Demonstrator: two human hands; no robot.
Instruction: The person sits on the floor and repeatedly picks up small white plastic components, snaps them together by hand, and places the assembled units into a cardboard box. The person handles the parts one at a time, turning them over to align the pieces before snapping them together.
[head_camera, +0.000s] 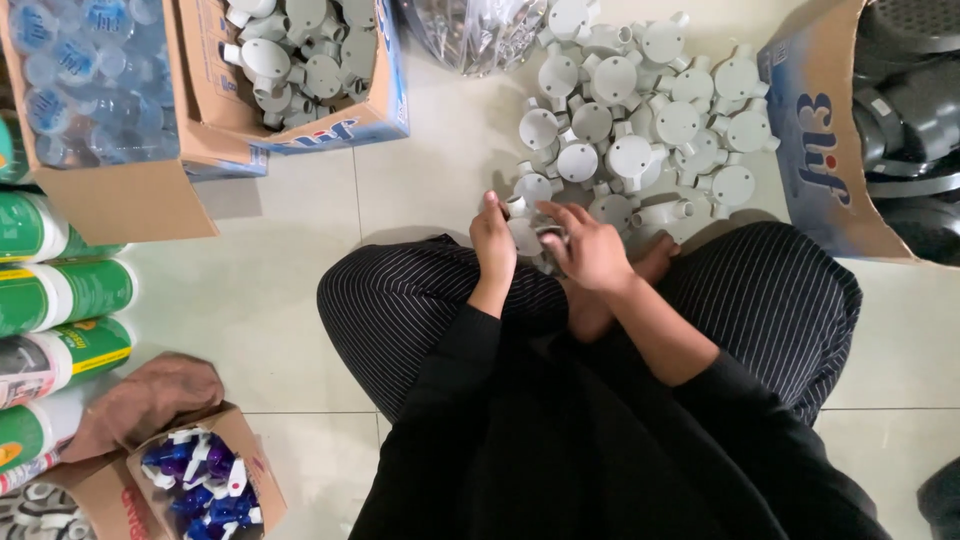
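Observation:
I sit cross-legged on a pale tiled floor in striped trousers. My left hand and my right hand meet just in front of my knees, both closed around one round grey plastic junction box with short pipe outlets. A loose pile of several more grey junction boxes lies on the floor right beyond my hands. What my right fingers hold against the box is too small to make out.
A cardboard box of grey junction boxes sits at the upper left, beside a box of bottles. Green-labelled tubes line the left edge. A small box of blue and purple parts is at the lower left. A cardboard flap stands at the right.

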